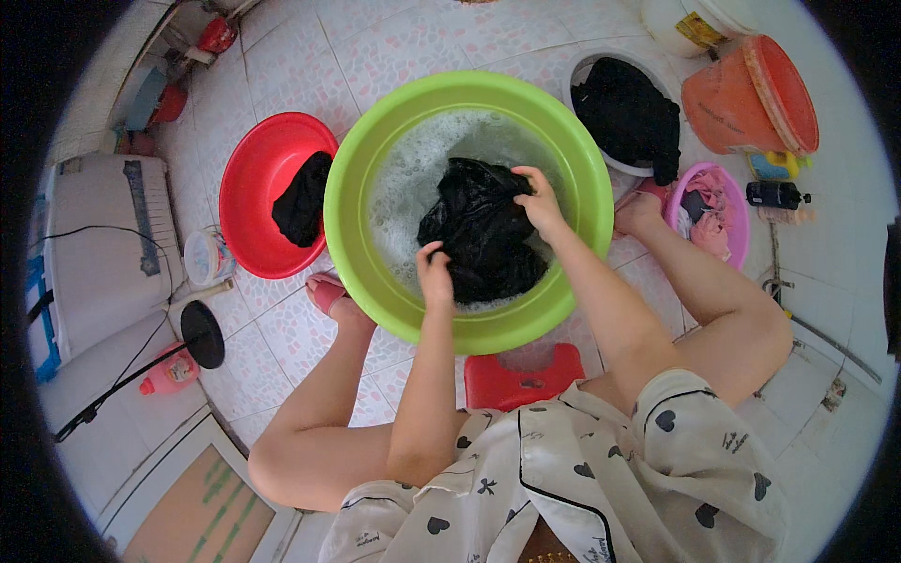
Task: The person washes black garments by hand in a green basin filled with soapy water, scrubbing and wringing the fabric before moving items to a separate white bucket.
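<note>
A large green plastic basin (464, 341) holds foamy, cloudy water with a wet black garment (489, 225) bunched in it. My left hand (436, 278) grips the garment's lower left edge, fingertips curled into the cloth. At its upper right edge, my right hand (542, 204) pinches the fabric between thumb and fingers. Much of the cloth lies spread between the two hands, above or at the water's surface. Left of the green basin, a red plastic basin (246, 197) has a black cloth (304, 200) inside it.
A grey basin (575, 74) heaped with black clothes (626, 109) stands at upper right, beside an orange bucket (725, 98). Below are a pink basin (740, 225) of small laundry and a dark bottle (774, 195). A red plastic stool (493, 383) is near me; a pink bottle (169, 369) stands left.
</note>
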Demonstrator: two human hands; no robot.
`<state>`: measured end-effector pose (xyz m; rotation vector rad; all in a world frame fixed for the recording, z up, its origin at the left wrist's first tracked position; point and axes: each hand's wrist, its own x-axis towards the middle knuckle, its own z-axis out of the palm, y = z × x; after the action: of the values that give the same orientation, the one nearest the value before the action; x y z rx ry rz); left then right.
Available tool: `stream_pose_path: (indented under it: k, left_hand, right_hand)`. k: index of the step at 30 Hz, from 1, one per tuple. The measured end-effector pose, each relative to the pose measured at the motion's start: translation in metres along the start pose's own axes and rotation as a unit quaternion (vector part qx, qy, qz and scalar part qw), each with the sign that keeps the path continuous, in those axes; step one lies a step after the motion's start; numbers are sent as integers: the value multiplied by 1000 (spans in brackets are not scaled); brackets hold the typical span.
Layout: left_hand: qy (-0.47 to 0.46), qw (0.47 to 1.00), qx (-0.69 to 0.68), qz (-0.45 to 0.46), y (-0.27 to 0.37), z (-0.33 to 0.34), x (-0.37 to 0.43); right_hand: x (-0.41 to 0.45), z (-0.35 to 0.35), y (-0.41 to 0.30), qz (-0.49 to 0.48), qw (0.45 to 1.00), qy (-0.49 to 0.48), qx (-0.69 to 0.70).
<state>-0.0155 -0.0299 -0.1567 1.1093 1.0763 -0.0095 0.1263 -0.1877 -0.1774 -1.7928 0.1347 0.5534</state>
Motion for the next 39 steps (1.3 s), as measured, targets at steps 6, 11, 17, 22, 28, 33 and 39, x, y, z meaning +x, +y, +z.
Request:
stream_pose_path:
  k: [6, 11, 17, 22, 28, 33, 39]
  left_hand:
    - [79, 996, -31, -14, 14, -3, 21]
    - [73, 984, 133, -90, 24, 15, 46]
    - [57, 930, 363, -21, 6, 6, 94]
    - [-82, 716, 691, -56, 1, 16, 117]
    - [48, 975, 151, -157, 13, 48, 101]
    - [-101, 957, -231, -145, 22, 38, 90]
    - [-169, 953, -252, -22, 40, 36, 68]
  right_hand:
    - [-26, 44, 1, -48, 964, 58, -257]
    - [-16, 32, -12, -35, 886, -110, -449]
    - [15, 34, 7, -35, 817, -112, -565]
    - [42, 38, 30, -2, 825, 139, -547]
    - [63, 15, 46, 34, 938, 32, -343]
    - [20, 60, 11, -7, 997, -75, 34]
    - [-80, 72, -69, -161, 968, -150, -120]
